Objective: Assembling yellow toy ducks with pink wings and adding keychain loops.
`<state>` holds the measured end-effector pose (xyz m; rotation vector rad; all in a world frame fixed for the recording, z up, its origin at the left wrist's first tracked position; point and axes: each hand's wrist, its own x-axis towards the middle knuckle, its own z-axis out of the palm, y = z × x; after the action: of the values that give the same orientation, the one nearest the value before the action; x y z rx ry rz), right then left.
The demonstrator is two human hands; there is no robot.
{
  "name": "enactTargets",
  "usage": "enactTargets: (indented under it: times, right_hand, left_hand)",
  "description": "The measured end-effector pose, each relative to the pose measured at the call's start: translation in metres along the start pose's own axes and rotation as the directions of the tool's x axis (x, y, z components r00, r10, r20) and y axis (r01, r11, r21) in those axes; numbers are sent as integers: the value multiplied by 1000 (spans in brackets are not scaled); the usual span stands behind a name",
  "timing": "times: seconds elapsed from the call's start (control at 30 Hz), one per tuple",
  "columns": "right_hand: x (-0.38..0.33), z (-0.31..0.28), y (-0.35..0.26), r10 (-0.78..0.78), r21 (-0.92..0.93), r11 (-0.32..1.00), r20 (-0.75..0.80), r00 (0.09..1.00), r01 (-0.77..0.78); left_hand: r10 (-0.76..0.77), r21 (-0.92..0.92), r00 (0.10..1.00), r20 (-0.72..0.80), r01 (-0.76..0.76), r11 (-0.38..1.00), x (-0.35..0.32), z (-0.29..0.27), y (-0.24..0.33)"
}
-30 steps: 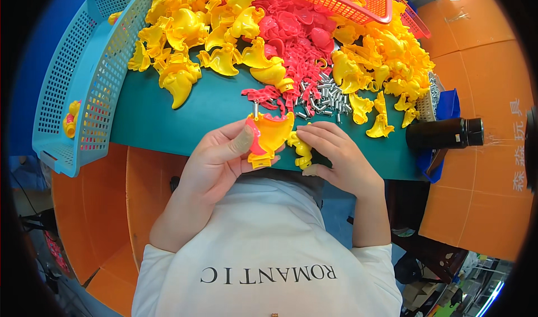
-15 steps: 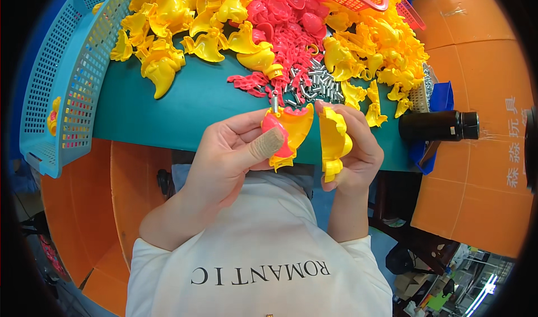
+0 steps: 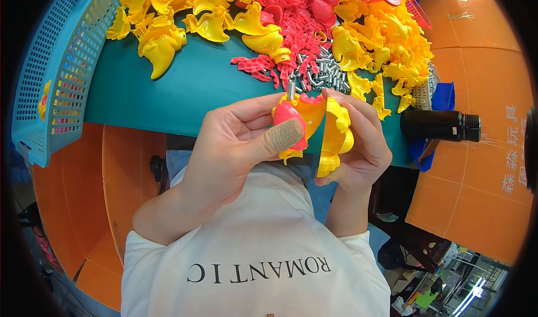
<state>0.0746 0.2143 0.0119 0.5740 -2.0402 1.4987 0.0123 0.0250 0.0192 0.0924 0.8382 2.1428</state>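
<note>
The left hand [image 3: 232, 143] clamps a yellow shell half [image 3: 305, 114] with a pink insert [image 3: 288, 118] and a small metal spring [image 3: 291, 86]; the thumb carries a bandage. The right hand [image 3: 358, 149] grips a second yellow shell half [image 3: 335, 135] just beside it. Both are held above the near edge of the teal desk [image 3: 185, 87], where a bare strip lies. Beyond are yellow plastic parts [image 3: 162, 36], pink parts [image 3: 297, 3] and metal springs [image 3: 322, 73]. A blue mesh basket [image 3: 50, 76] borders the left; a black bottle [image 3: 440, 125] lies at right.

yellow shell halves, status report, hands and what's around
Left hand grips yellow plastic shell half with red plastic insert. Right hand holds second yellow shell half, apart. Nothing between them.
</note>
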Motion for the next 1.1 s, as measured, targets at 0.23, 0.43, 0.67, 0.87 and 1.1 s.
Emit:
enactTargets:
  times: [0.23, 0.43, 0.67, 0.87, 1.1]
  right_hand:
    - [2, 3, -4, 18, -105, 994, 12, 1000, -16]
    - [4, 4, -3, -19, -194, 980, 69, 997, 32]
    - [-6, 10, -2, 11, -3, 1000, -24, 1000, -11]
    - [-10, 13, -3, -106, -9, 994, -55, 993, 105]
    - [-5, 13, -6, -72, 49, 996, -21, 997, 73]
  left_hand:
    - [18, 15, 1000, -7, -18, 1000, 1, 1, -1]
    - [89, 72, 996, 23, -90, 993, 1, -1, -5]
    - [30, 27, 983, 183, -35, 999, -8, -4, 2]
    - [35, 55, 976, 215, -48, 997, -10, -6, 0]
    - [9, 128, 977, 215, -38, 991, -8, -8, 5]
